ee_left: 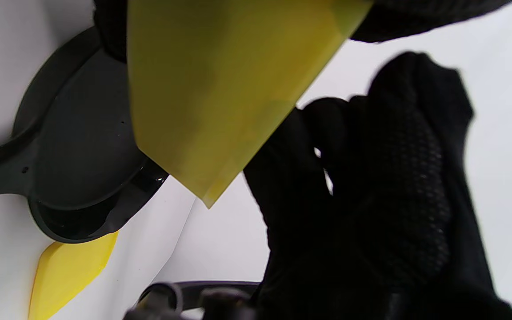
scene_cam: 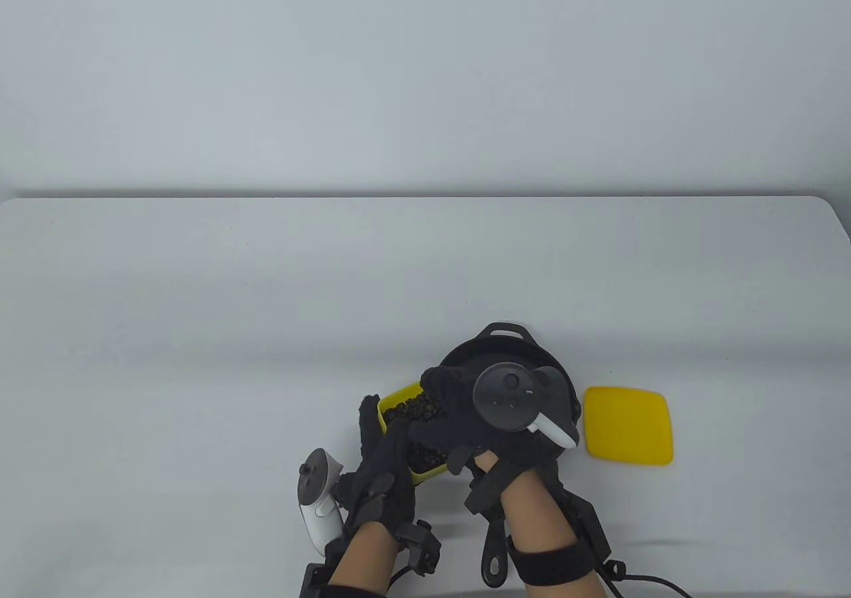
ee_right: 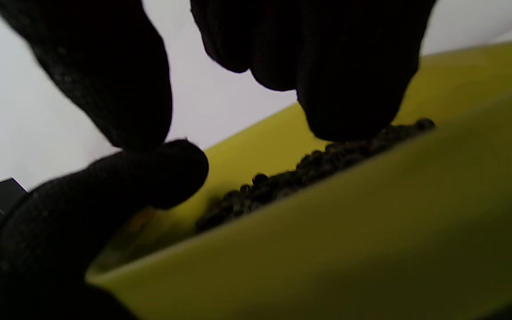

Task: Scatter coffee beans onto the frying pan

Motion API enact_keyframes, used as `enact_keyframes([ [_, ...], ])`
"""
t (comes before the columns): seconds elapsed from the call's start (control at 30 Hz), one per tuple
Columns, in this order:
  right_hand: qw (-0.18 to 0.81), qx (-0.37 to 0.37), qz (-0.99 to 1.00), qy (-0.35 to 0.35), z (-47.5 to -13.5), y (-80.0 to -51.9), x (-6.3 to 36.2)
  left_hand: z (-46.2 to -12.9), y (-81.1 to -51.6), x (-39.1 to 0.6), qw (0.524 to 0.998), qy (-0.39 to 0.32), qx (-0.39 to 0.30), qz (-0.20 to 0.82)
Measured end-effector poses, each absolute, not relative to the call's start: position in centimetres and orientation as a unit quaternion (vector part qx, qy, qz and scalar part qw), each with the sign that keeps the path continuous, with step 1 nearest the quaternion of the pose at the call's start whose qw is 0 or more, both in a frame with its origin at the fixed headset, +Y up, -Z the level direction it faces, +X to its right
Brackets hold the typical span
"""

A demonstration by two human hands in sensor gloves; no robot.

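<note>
My left hand (scene_cam: 384,455) grips a yellow container (scene_cam: 399,398) of dark coffee beans (scene_cam: 415,414) and holds it off the table, just left of the black frying pan (scene_cam: 493,344). My right hand (scene_cam: 447,406) reaches over the container with curled fingers. In the right wrist view its fingertips (ee_right: 349,111) dip into the coffee beans (ee_right: 318,166), and the thumb meets the forefinger. The left wrist view shows the yellow container (ee_left: 211,89) from below, tilted over the pan (ee_left: 82,146), whose floor looks bare. My right hand and its tracker hide most of the pan in the table view.
A yellow lid (scene_cam: 628,425) lies flat to the right of the pan, and the lid (ee_left: 67,271) also shows in the left wrist view. The pan's handle (scene_cam: 495,555) points toward the table's front edge, under my right wrist. A cable trails off at the bottom right.
</note>
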State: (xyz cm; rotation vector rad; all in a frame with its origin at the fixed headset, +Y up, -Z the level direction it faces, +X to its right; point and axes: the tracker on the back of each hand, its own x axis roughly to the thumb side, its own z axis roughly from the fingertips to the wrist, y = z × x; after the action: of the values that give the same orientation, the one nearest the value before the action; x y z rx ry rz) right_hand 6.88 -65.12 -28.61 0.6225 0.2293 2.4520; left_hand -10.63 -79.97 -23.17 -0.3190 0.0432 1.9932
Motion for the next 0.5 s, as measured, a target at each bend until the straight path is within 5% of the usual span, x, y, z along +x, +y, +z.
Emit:
enact_keyframes([
  [0.2,0.197,0.212,0.94,0.18,-29.6,-67.5,5.0,-23.3,-79.9,-10.2,0.542,0.019,-0.116,0.832],
  [0.5,0.254,0.217,0.916,0.224,-30.5,-70.4,4.4,-22.8,-80.2,-10.3,0.544,0.042,-0.117,0.83],
])
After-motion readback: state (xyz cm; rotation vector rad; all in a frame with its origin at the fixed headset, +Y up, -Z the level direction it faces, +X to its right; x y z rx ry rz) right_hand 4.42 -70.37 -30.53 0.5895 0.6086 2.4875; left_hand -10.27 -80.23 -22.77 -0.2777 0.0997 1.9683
